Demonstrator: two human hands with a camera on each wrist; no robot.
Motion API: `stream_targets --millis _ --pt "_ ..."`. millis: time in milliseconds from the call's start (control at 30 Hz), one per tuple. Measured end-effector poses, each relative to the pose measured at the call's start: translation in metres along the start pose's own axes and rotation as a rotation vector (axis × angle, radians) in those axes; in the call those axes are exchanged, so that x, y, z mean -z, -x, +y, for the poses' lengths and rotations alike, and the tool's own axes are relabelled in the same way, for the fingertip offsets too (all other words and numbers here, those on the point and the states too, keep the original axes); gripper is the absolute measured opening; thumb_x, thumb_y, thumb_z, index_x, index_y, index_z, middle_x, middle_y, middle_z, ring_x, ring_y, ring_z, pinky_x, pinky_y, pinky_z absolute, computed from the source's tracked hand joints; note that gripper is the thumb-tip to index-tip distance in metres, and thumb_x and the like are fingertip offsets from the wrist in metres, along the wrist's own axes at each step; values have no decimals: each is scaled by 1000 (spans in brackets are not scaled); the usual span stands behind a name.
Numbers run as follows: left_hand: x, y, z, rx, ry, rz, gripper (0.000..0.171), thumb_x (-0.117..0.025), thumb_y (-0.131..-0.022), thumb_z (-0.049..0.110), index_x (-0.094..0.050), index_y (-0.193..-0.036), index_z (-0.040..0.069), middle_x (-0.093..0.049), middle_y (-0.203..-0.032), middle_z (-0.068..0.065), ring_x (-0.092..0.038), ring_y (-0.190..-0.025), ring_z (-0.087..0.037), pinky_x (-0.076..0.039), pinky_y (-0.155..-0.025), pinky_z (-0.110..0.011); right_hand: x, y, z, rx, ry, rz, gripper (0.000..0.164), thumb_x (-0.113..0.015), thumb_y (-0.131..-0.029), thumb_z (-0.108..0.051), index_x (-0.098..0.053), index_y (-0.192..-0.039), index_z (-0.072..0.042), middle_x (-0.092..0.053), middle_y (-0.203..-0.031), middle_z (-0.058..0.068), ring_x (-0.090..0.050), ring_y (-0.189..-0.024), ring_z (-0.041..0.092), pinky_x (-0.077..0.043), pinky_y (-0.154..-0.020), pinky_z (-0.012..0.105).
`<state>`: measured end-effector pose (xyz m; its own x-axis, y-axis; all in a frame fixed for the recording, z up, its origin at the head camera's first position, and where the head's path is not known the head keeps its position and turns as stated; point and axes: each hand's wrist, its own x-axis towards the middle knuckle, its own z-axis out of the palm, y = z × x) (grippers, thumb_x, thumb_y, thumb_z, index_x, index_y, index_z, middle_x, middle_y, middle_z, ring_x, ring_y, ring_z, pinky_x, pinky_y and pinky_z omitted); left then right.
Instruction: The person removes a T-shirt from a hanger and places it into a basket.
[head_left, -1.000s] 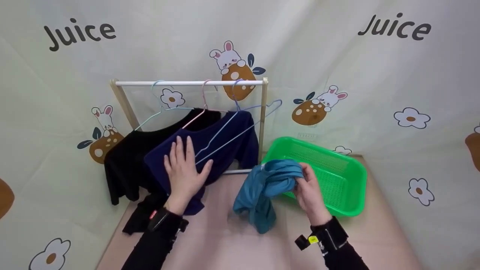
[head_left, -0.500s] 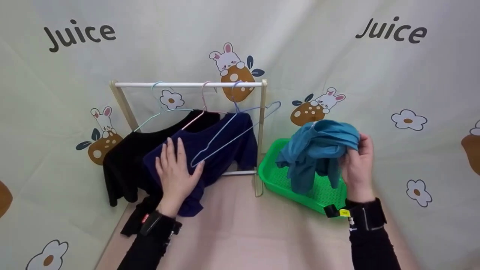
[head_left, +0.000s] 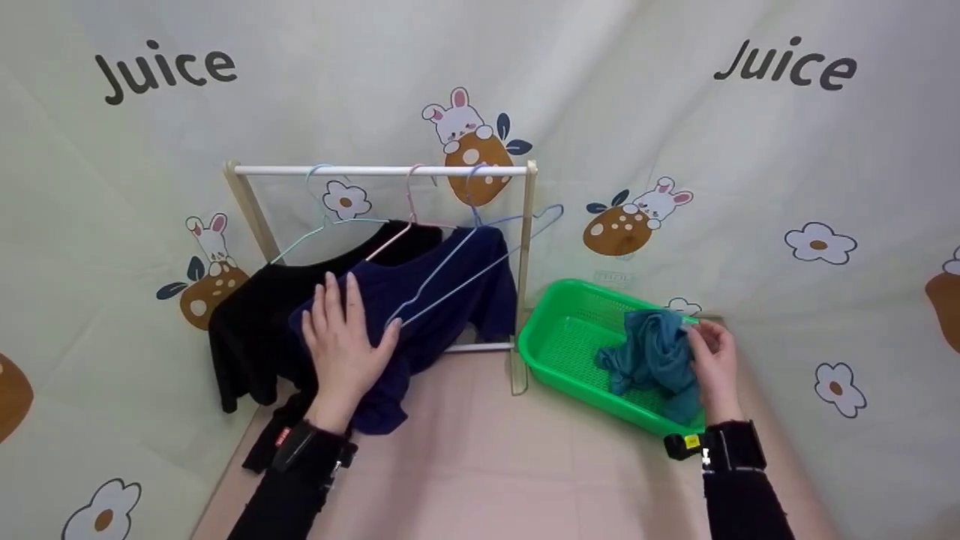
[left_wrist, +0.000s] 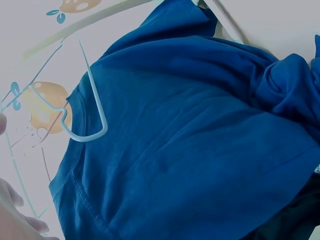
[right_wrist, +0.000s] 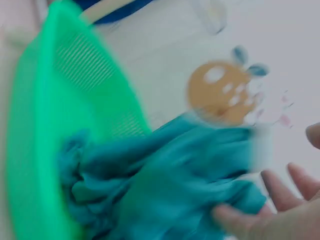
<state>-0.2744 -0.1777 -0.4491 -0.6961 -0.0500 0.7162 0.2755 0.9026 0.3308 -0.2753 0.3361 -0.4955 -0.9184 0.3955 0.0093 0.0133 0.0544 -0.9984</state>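
Head view: at left, a black long-sleeved fabric top (head_left: 255,315) is hanging from a white-railed rack (head_left: 360,171). The person's left hand (head_left: 343,352) is spreading straight-fingered over a navy fabric shirt (head_left: 450,285), where a bare blue-violet wire hanger (head_left: 478,219) is dangling. At right, a crumpled teal fabric garment (head_left: 656,352), held above a green perforated plastic basket (head_left: 577,390) half a second earlier, is now lying inside. The right hand (head_left: 716,364) is loosening, fingers apart, thumb touching cloth; the garment's transfer is apparently finishing.
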Motion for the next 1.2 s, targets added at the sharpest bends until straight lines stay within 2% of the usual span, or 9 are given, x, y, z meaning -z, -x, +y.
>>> stream_targets --millis 100,200,333,433,600,800,967,1200 --pt "2 -3 -1 -6 -6 0 89 -65 -87 50 -30 -154 3 -23 -158 -26 -20 -143 -46 -12 -109 -67 7 2 19 -16 241 -75 64 -47 -105 -30 -21 -151 5 -24 -156 26 -20 -146 37 -21 -116 49" --pt "2 -6 -2 -7 -12 4 89 -66 -87 49 -31 -153 2 -25 -157 -26 -20 -143 -45 -14 -108 -68 12 5 32 -16 444 -167 69 -47 -105 -34 -19 -152 7 -17 -157 31 -15 -146 44 -18 -115 54" --pt "2 -12 -1 14 -14 -18 89 -67 -87 48 -29 -154 3 -25 -157 -26 -18 -144 -44 -13 -109 -67 15 11 42 19 608 -245 72 -48 -104 -36 -19 -152 9 -16 -156 35 -14 -144 48 -18 -114 59" --pt "2 -18 2 27 -17 -41 89 -66 -88 48 -28 -155 3 -24 -158 -26 -16 -145 -43 -11 -110 -66 17 16 49 76 682 -261 71 -51 -103 -34 -22 -150 10 -16 -155 36 -14 -143 49 -17 -113 59" --pt "1 -28 9 20 -15 -53 87 -65 -89 47 -27 -154 2 -23 -157 -26 -17 -144 -43 -10 -111 -65 18 26 58 175 784 -241 69 -56 -101 -31 -29 -147 11 -18 -153 38 -14 -142 52 -13 -112 63" --pt "-5 -41 17 12 -8 -53 87 -64 -89 48 -29 -154 2 -24 -157 -26 -18 -144 -43 -10 -111 -65 18 39 71 245 907 -209 72 -56 -100 -40 -33 -147 9 -21 -153 37 -13 -142 53 -4 -108 72" --pt "-11 -48 21 7 -13 -70 87 -61 -90 51 -28 -155 3 -23 -158 -24 -16 -145 -41 -9 -112 -64 17 48 84 295 954 -181 74 -59 -98 -43 -35 -147 7 -23 -152 36 -15 -142 52 -2 -106 74" --pt "-13 -62 29 -11 -3 -105 85 -62 -91 49 -29 -154 3 -25 -157 -25 -17 -145 -42 -10 -111 -64 15 53 102 389 1039 -134 70 -63 -95 -42 -43 -143 5 -32 -149 35 -23 -140 51 -2 -106 75"
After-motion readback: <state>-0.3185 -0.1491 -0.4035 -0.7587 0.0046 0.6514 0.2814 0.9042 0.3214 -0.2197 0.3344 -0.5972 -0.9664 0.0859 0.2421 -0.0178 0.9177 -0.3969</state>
